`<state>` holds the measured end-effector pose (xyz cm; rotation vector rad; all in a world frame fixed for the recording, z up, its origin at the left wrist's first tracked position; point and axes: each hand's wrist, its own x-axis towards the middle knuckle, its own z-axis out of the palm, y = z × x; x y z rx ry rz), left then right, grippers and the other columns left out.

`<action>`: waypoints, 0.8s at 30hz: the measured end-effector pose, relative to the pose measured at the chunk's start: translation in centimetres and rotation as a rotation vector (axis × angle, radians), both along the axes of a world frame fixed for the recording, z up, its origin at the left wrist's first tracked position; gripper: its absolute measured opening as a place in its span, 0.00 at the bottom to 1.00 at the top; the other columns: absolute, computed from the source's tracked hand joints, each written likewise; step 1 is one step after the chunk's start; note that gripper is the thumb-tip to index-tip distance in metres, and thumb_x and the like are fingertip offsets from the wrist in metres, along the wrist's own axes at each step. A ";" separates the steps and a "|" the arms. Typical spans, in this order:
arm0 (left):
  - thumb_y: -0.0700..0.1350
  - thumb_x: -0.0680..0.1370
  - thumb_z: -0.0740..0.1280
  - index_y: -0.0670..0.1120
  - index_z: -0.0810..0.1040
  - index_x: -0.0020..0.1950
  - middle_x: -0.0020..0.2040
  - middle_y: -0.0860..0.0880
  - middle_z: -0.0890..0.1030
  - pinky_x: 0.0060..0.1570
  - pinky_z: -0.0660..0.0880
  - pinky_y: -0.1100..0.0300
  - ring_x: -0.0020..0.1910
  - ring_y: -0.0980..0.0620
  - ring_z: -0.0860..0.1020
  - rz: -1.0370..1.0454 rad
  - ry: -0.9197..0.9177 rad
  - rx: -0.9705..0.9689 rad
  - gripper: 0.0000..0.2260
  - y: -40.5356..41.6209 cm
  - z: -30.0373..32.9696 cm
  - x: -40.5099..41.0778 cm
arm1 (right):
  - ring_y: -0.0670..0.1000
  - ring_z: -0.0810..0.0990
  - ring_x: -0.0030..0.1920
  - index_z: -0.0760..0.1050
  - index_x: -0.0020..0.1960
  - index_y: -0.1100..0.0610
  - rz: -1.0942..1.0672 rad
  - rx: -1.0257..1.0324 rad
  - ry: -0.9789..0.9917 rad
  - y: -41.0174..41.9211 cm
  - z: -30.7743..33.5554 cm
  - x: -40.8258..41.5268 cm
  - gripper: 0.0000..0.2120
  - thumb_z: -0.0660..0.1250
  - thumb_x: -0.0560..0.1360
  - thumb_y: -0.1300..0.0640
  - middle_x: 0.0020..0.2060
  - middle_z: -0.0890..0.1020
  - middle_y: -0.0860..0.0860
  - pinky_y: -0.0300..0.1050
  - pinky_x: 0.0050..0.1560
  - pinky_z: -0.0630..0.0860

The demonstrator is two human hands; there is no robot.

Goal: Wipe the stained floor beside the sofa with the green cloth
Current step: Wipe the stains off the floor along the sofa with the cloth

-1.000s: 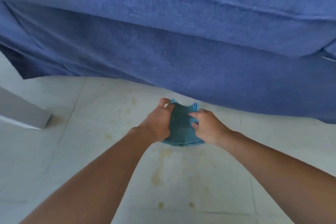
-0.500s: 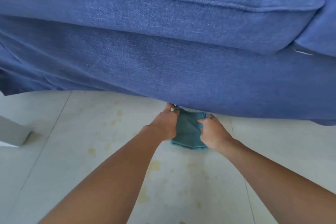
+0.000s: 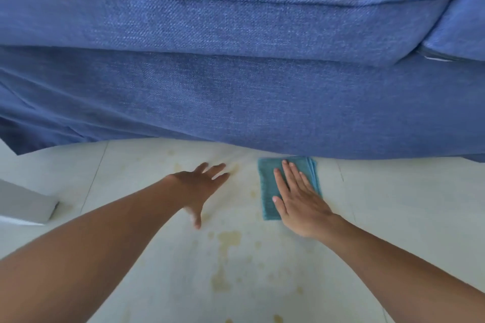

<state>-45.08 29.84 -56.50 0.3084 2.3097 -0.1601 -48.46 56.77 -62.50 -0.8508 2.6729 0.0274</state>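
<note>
Pale stained floor [image 3: 236, 265] below sofa [image 3: 236, 86]; I see right hand [image 3: 299, 204] flat, fingers extended, pressing green cloth [image 3: 267, 186]; left hand [image 3: 202, 186] beside it, splayed, holding nothing.

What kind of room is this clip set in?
Probably a home living room: a blue fabric sofa fills the view above a pale tiled floor with yellowish stains, where the right hand presses a green cloth.

No readable text, label, brand, number or sign is shown; a small pale tag [image 3: 435, 57] is seen at the seam of the blue sofa [image 3: 236, 92], but nothing can be read on it.
</note>
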 end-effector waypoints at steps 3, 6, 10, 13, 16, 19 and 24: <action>0.51 0.65 0.82 0.51 0.35 0.81 0.81 0.52 0.32 0.70 0.68 0.41 0.80 0.43 0.39 -0.031 -0.003 -0.017 0.63 -0.3 0.2 0.0 | 0.51 0.31 0.78 0.36 0.81 0.55 -0.047 -0.064 -0.033 1.6 -0.2 2.9 0.37 0.33 0.76 0.39 0.79 0.33 0.53 0.51 0.78 0.35; 0.53 0.66 0.81 0.51 0.36 0.81 0.81 0.52 0.34 0.69 0.69 0.40 0.81 0.44 0.42 -0.100 0.026 -0.047 0.61 -0.5 0.6 -0.4 | 0.55 0.35 0.79 0.40 0.81 0.55 -0.273 -0.009 0.014 4.2 -0.8 0.2 0.37 0.35 0.76 0.39 0.80 0.36 0.53 0.57 0.79 0.40; 0.54 0.66 0.80 0.52 0.36 0.81 0.80 0.53 0.32 0.70 0.67 0.39 0.81 0.44 0.40 -0.026 0.075 -0.006 0.61 -1.7 0.4 0.5 | 0.64 0.34 0.78 0.38 0.81 0.54 -0.430 -0.025 0.000 -0.5 -1.2 -2.6 0.32 0.43 0.82 0.43 0.81 0.37 0.49 0.63 0.77 0.39; 0.51 0.66 0.80 0.54 0.36 0.81 0.80 0.56 0.32 0.69 0.70 0.43 0.80 0.47 0.38 0.077 0.079 0.100 0.60 -3.0 -0.4 1.4 | 0.61 0.32 0.78 0.36 0.81 0.50 -0.191 -0.047 -0.018 0.6 -0.9 2.6 0.31 0.39 0.81 0.42 0.79 0.34 0.45 0.60 0.77 0.36; 0.51 0.67 0.80 0.54 0.37 0.81 0.80 0.56 0.33 0.67 0.72 0.46 0.80 0.48 0.37 0.108 0.092 0.141 0.59 -3.1 -1.1 1.8 | 0.59 0.36 0.79 0.38 0.81 0.48 -0.249 0.018 -0.020 5.7 -0.3 3.6 0.34 0.35 0.77 0.40 0.78 0.35 0.42 0.61 0.77 0.41; 0.51 0.65 0.81 0.53 0.39 0.81 0.81 0.54 0.35 0.68 0.71 0.44 0.80 0.45 0.38 0.123 0.106 0.148 0.60 -2.9 -1.5 1.7 | 0.60 0.37 0.79 0.38 0.81 0.47 -0.492 0.031 -0.005 4.4 -0.8 -0.9 0.30 0.39 0.80 0.42 0.80 0.37 0.45 0.62 0.77 0.40; 0.48 0.64 0.82 0.52 0.36 0.81 0.80 0.52 0.30 0.69 0.70 0.41 0.80 0.42 0.38 0.129 0.102 0.123 0.62 -2.0 -1.3 1.8 | 0.59 0.33 0.78 0.35 0.80 0.44 -0.346 0.012 -0.051 2.1 -0.8 2.7 0.29 0.37 0.80 0.42 0.79 0.34 0.44 0.61 0.77 0.36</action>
